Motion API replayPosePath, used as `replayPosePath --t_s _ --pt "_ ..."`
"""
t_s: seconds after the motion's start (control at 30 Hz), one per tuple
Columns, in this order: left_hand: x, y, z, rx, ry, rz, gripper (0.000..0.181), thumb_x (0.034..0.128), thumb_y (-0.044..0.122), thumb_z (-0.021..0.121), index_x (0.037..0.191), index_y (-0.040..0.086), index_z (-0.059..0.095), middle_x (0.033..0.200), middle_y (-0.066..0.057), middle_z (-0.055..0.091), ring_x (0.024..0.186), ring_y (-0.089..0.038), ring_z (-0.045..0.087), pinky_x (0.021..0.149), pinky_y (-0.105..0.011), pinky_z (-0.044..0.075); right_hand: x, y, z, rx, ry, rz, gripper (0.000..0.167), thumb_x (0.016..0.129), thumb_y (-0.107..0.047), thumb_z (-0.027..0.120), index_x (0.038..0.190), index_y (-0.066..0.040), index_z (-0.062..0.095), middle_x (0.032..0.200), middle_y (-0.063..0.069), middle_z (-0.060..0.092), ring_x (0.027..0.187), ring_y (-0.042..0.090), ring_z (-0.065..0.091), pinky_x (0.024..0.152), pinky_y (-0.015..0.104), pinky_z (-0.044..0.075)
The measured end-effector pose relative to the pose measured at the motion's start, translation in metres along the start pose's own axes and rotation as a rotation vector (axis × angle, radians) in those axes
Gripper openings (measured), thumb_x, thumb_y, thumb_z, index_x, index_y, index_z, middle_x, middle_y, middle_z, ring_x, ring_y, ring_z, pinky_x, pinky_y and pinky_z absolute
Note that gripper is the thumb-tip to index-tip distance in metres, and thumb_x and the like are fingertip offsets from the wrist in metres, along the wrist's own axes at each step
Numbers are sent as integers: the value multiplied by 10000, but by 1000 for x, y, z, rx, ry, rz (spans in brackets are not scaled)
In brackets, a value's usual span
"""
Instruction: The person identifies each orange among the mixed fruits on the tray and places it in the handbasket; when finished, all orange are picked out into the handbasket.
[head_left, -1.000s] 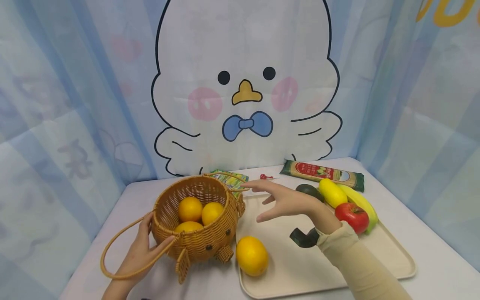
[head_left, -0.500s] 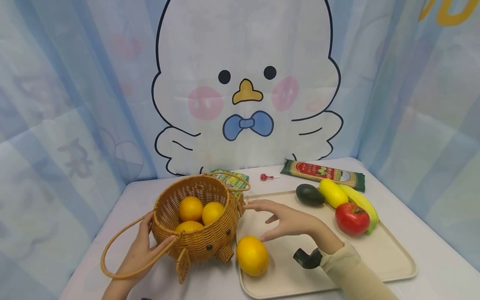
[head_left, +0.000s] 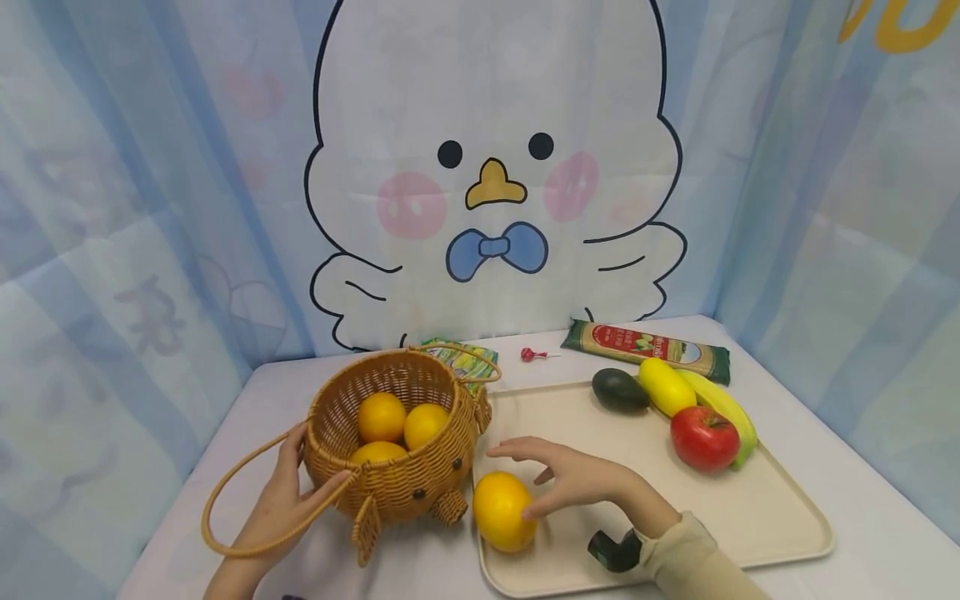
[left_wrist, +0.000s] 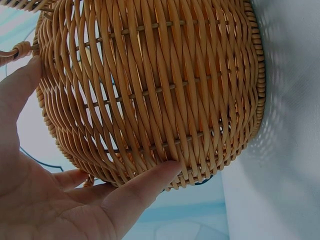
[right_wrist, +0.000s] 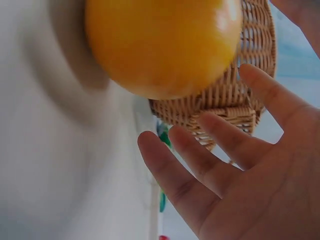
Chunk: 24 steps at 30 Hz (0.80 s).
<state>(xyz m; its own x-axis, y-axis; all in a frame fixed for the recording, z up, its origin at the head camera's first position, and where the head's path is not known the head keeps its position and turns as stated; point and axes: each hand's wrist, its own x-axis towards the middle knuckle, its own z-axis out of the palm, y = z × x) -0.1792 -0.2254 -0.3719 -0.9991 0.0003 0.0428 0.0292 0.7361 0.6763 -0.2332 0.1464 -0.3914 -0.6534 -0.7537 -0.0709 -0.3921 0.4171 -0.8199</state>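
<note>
A brown wicker basket (head_left: 405, 479) with an animal face and two loop handles stands at left, holding three oranges (head_left: 381, 417). My left hand (head_left: 273, 508) grips its left side, thumb near the front handle; in the left wrist view a finger of the left hand (left_wrist: 75, 200) lies along the woven wall. Another orange (head_left: 505, 512) rests at the tray's front left corner. Beside it, on the right, my right hand (head_left: 577, 479) is spread with fingers extended. Its thumb overlaps the orange's edge in the head view; contact is unclear. The right wrist view shows the orange (right_wrist: 162, 45) beyond the spread fingers.
The beige tray (head_left: 750, 533) also bears an avocado (head_left: 619, 391), a lemon (head_left: 666, 387), a banana (head_left: 723, 408) and a red apple (head_left: 704, 438). Behind are a pasta packet (head_left: 645, 348), a lollipop (head_left: 533, 354) and a green packet (head_left: 465, 360). A curtain (head_left: 487, 308) closes the back.
My right hand has come down from beside the basket's far rim toward the front, reaching the orange on the tray. The left hand and the basket have stayed put.
</note>
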Motion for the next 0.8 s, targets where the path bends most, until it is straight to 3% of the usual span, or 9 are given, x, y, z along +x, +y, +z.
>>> replayPosePath --t_s 0.27,0.5,0.8 --pt "0 0 0 7 -4 -1 929 890 529 558 1501 138 -22 1555 -277 73 1400 -494 164 1041 -629 342 5 9 16 -40 -39 18 787 734 -295 785 1414 -310 390 1449 -31 412 1283 183 406 958 267 460" --pt "0 0 0 5 -3 2 924 890 525 561 1500 143 -18 1556 -274 77 1400 -494 166 1034 -630 356 6 7 22 -85 -45 25 836 725 -326 795 1437 -285 359 1447 -17 411 1287 149 399 1089 374 374" --pt "0 1 0 3 -4 2 927 895 519 558 1501 126 -23 1555 -280 72 1401 -493 161 1033 -625 362 12 4 29 -47 -57 32 820 733 -311 788 1432 -283 361 1383 -48 450 1187 91 441 1045 359 378"
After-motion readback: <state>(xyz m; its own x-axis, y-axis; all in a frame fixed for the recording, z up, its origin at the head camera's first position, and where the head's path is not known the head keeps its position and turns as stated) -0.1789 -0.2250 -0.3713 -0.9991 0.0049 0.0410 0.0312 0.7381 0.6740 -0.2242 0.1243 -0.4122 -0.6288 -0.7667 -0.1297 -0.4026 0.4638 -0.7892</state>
